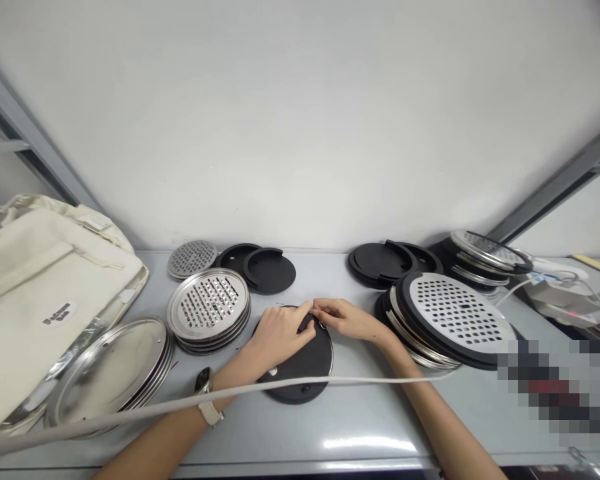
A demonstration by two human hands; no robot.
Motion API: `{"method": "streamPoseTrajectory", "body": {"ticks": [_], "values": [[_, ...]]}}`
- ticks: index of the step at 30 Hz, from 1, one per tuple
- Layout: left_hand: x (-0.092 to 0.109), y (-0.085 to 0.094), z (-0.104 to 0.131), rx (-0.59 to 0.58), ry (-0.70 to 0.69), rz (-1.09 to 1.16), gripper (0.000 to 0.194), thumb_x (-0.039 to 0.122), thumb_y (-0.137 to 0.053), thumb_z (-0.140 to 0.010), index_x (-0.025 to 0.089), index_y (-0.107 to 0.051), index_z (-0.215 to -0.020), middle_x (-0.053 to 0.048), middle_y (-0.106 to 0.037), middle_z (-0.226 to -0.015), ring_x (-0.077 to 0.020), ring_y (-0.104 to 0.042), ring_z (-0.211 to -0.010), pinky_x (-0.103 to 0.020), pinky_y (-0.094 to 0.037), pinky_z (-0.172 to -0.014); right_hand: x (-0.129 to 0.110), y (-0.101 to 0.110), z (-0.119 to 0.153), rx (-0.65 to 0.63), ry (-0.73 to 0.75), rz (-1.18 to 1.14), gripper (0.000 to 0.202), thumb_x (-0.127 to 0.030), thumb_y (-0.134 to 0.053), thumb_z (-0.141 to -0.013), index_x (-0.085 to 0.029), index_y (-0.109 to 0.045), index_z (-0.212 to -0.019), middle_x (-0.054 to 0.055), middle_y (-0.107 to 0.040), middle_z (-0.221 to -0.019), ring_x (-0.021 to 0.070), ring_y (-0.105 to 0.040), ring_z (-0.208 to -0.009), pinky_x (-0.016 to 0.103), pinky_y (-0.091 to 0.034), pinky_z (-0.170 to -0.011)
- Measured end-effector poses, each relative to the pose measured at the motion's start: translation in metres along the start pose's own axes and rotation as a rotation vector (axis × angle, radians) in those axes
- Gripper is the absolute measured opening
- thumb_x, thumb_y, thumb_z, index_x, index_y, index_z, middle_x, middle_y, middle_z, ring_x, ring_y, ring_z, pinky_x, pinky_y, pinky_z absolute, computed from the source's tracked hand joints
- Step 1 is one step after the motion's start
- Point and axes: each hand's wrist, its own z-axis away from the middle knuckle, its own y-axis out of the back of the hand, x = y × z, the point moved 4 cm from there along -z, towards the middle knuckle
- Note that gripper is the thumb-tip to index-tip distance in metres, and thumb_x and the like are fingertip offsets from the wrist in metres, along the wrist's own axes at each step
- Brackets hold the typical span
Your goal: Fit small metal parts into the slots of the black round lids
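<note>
A black round disc (307, 360) with a thin metallic rim lies on the grey table in front of me. My left hand (280, 337) rests over its upper left part, with thumb and forefinger closed at the far edge. At the disc's upper right rim, my right hand (347, 319) has its fingers pinched together, close to the left fingertips. Whatever small part may be between the fingertips is hidden. A stack of round metal grater plates (210, 307) stands left of my left hand. Right of my right forearm leans a stack topped by a black-rimmed grater plate (460, 310).
Plain metal discs (115, 367) are stacked at the left beside a cream bag (40, 267). Black rings (270, 270) and black discs (380, 263) lie along the wall. A white cable (370, 380) crosses low in front, over my forearms. More grater plates (485, 250) stand back right.
</note>
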Motion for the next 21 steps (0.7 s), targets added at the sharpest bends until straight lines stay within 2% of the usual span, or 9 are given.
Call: {"method": "streamPoseTrajectory", "body": {"ticks": [7,12,16,21], "values": [[-0.001,-0.0008,-0.0008,-0.003,-0.007,-0.001,0.018,0.035,-0.041,-0.089,0.023,-0.053,-0.096,-0.001,-0.064,-0.07,-0.019,-0.062,-0.064,-0.026,-0.029,-0.053,-0.0029,0.0024,0.0028,-0.038,-0.028,-0.015,0.037,-0.046,-0.037,-0.092,-0.017,-0.042,-0.069,-0.005,-0.029,-0.062,0.0086,-0.028,-0.057,0.022,-0.025,-0.052],[-0.0011,-0.0007,-0.0007,0.004,-0.007,0.018,0.022,0.035,-0.042,-0.089,0.025,-0.051,-0.106,-0.001,-0.065,-0.073,-0.0194,-0.062,-0.066,-0.026,-0.031,-0.055,-0.0057,0.0034,0.0042,-0.067,-0.001,-0.044,0.037,-0.046,-0.035,-0.093,-0.017,-0.047,-0.074,-0.005,-0.033,-0.064,0.009,-0.03,-0.058,0.023,-0.028,-0.055],[-0.001,-0.0021,-0.0006,-0.003,-0.015,0.019,0.021,0.035,-0.04,-0.09,0.025,-0.053,-0.102,-0.001,-0.065,-0.073,-0.019,-0.062,-0.067,-0.025,-0.031,-0.055,-0.0051,0.004,0.0042,-0.057,0.003,-0.023,0.035,-0.045,-0.035,-0.093,-0.017,-0.05,-0.077,-0.004,-0.035,-0.065,0.0092,-0.031,-0.059,0.023,-0.027,-0.055],[-0.0015,-0.0043,-0.0008,-0.001,-0.022,0.004,0.023,0.035,-0.039,-0.091,0.026,-0.053,-0.107,-0.002,-0.066,-0.073,-0.0196,-0.063,-0.066,-0.025,-0.034,-0.055,-0.0049,0.0045,0.0043,-0.064,-0.001,-0.017,0.034,-0.043,-0.036,-0.093,-0.017,-0.051,-0.078,-0.004,-0.035,-0.064,0.0093,-0.032,-0.059,0.023,-0.028,-0.055]]}}
